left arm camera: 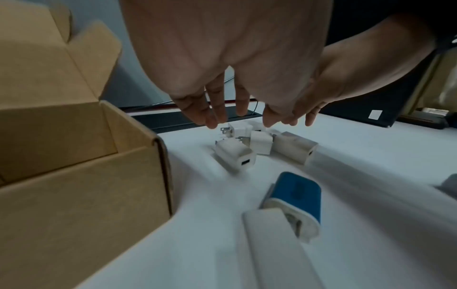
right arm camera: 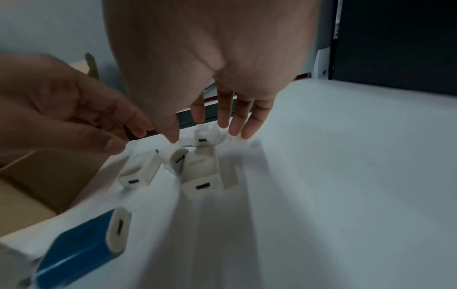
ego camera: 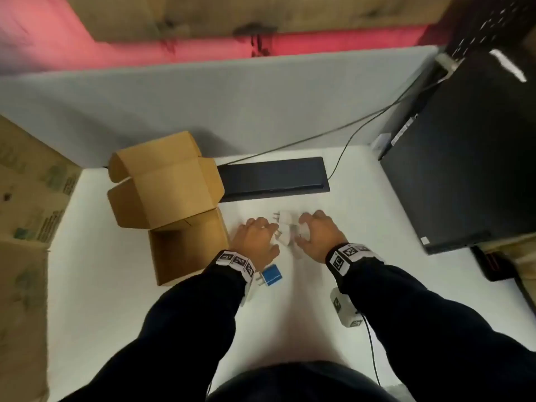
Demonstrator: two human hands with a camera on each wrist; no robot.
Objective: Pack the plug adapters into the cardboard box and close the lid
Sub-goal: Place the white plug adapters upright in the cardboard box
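Observation:
Several white plug adapters (ego camera: 285, 226) (left arm camera: 235, 154) (right arm camera: 201, 181) lie in a small heap on the white table. My left hand (ego camera: 255, 237) (left arm camera: 222, 109) hovers over the heap's left side, my right hand (ego camera: 316, 232) (right arm camera: 215, 121) over its right side. Both hold nothing, with fingers spread and pointing down just above the adapters. A blue adapter (ego camera: 271, 274) (left arm camera: 295, 193) (right arm camera: 79, 248) lies nearer me, beside my left wrist. The cardboard box (ego camera: 188, 245) (left arm camera: 86, 176) stands open to the left, its lid flaps (ego camera: 165, 181) raised behind it.
A flat black device (ego camera: 274, 178) with a cable lies behind the heap. A black computer case (ego camera: 464, 169) stands at the right. A grey partition (ego camera: 203, 103) closes off the back. A large printed carton (ego camera: 26, 227) sits at the left edge.

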